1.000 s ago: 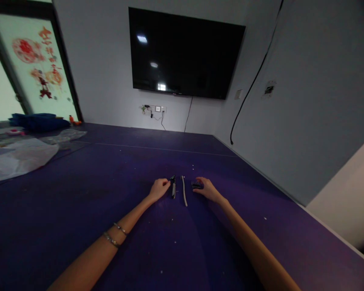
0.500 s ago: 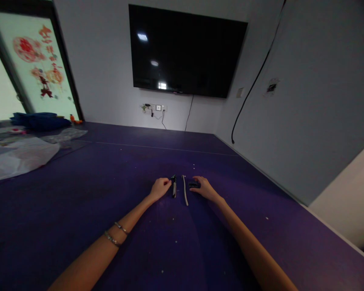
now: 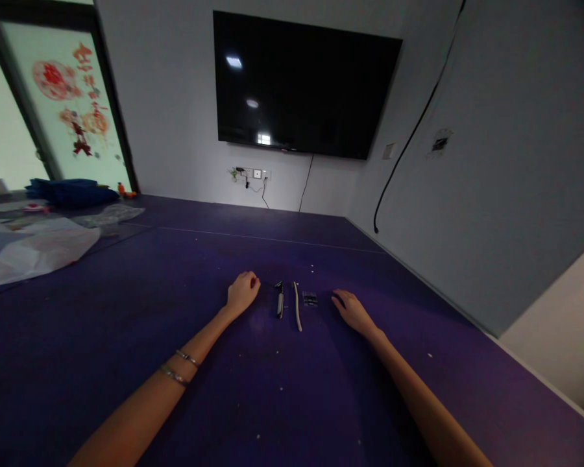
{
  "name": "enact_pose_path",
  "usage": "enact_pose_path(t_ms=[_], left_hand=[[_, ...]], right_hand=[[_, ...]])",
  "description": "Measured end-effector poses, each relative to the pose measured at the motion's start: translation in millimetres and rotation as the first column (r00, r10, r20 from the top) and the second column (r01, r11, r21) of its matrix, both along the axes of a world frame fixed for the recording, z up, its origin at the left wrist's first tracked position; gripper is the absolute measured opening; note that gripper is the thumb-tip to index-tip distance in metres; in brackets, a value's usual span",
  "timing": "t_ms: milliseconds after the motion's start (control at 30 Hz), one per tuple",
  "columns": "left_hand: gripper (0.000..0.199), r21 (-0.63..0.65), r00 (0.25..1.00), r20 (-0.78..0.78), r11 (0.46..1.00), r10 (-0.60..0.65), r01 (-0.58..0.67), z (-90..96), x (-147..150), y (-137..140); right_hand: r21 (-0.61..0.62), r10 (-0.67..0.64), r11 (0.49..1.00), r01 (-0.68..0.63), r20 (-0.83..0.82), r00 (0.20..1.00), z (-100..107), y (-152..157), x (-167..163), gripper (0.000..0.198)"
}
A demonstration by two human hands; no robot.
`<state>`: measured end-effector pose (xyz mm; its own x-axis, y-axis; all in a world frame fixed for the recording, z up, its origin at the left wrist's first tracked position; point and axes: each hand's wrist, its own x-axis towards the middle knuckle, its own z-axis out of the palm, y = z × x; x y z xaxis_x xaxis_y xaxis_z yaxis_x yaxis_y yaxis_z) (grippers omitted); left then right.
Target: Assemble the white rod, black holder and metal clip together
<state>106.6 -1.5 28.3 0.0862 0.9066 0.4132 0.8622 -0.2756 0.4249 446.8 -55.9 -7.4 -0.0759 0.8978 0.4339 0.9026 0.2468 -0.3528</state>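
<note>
A razor (image 3: 279, 301) with a dark head and grey-black handle lies on the purple surface (image 3: 292, 415). Just to its right is a slim white toothbrush-like stick (image 3: 297, 307), roughly parallel to it. A small clear packet (image 3: 310, 299) with dark contents lies beyond that. My left hand (image 3: 244, 292) rests as a loose fist left of the razor, apart from it; I see nothing held, only a reddish patch at the curled fingers. To the packet's right, my right hand (image 3: 351, 309) lies palm down, fingers slightly bent and apart, holding nothing.
White plastic sheeting (image 3: 43, 250) and a folded blue cloth (image 3: 71, 192) lie at the far left. A television (image 3: 306, 84) hangs above wall sockets (image 3: 257, 174). At the right, a black cable (image 3: 409, 146) dangles along the wall.
My left hand has moved left, away from the razor. My right hand has let go of the packet and drawn back to the right, leaving it lying in place.
</note>
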Motion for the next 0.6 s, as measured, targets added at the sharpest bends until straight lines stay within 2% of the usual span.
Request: enact_pose_path(t_ms=[100,167,233,333,600], left_hand=[[0.029,0.079,0.984,-0.177,0.997,0.005,0.009,-2.5,-17,6],[0.038,0.047,0.965,-0.262,0.999,0.013,-0.001,-8.6,-25,10],[0.044,-0.037,0.95,-0.313,0.999,0.0,-0.012,-14.9,-28,12],[0.045,-0.113,0.939,-0.343,0.993,-0.02,-0.02,-19.5,-28,14],[0.047,-0.114,0.943,-0.332,0.993,-0.026,-0.013,-18.1,-28,15]], right_hand=[[0.001,-0.003,1.0,0.003,0.049,0.999,-7,-3,5,0.039],[-0.004,-0.004,1.0,0.004,0.072,0.997,-10,-2,6,0.04],[-0.007,-0.01,1.0,0.01,0.089,0.996,-10,-2,5,0.041],[0.003,-0.013,1.0,0.013,0.093,0.996,-10,-2,4,0.041],[0.007,-0.009,1.0,0.009,0.076,0.997,-11,-3,3,0.039]])
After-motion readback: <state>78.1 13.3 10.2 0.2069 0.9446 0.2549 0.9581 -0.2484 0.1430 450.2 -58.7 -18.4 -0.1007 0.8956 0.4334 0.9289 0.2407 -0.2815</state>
